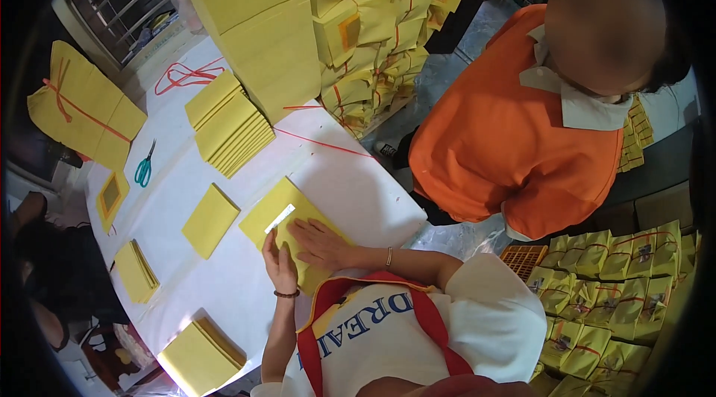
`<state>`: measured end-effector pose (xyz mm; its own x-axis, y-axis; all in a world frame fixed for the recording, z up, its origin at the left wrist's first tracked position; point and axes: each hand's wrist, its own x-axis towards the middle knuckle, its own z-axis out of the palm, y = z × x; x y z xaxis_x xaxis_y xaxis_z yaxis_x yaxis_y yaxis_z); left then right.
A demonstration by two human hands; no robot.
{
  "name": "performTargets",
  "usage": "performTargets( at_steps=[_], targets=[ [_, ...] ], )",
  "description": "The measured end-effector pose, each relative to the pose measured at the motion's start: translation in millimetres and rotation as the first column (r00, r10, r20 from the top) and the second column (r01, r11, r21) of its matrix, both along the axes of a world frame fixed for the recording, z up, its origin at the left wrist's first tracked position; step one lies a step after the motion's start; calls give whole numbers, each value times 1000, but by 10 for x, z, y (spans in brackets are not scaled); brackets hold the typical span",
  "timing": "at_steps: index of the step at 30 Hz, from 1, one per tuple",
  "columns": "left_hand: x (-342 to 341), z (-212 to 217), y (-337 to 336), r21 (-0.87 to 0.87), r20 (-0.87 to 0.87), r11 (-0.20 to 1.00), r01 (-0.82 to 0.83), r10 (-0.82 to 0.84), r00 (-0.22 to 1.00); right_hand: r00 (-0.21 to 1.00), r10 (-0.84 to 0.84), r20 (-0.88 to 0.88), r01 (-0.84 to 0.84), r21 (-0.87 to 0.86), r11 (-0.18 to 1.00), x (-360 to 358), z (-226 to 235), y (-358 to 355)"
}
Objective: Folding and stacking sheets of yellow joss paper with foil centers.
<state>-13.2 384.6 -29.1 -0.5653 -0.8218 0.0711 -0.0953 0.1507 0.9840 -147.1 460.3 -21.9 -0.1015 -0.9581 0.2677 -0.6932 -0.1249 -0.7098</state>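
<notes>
A yellow paper sheet or packet [262, 210] lies at the table edge in front of me, with a white strip [280, 218] across its upper part. My right hand [321, 243] rests flat on the yellow paper, fingers stretched out. At the paper's left edge stands my left hand [280, 266], fingers extended, their tips by the lower end of the strip. Neither hand visibly grips anything. A flat yellow packet [210, 221] lies just left of the paper. Beyond it is a fanned stack of folded yellow packets [233, 132].
Teal-handled scissors [145, 168], red ribbon [183, 78] and more yellow piles [201, 356] lie on the white-covered table [168, 266]. Tall yellow bundles [365, 46] rise at the back. A person in orange [514, 128] stands at right; tied bundles [611, 285] fill the lower right.
</notes>
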Motion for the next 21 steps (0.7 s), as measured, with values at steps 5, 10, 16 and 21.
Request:
performTargets(
  at_steps=[5, 10, 16, 21],
  targets=[
    [87, 179, -93, -264, 206, 964, 30, 26, 978, 934, 57, -352, -37, 65, 997, 11, 134, -6],
    [53, 142, -89, -569, 590, 747, 342, 81, 803, 925, 25, -380, -25, 5, 1000, 5, 100, -39],
    [169, 132, -98, -620, 506, 691, 371, -10, 863, 988, 105, -115, -79, 211, 974, -70, 98, -72],
    [147, 363, -40, -591, 670, 607, 531, 3, 742, 597, -10, 802, 3, 11, 1000, -244, -228, -82]
  ],
)
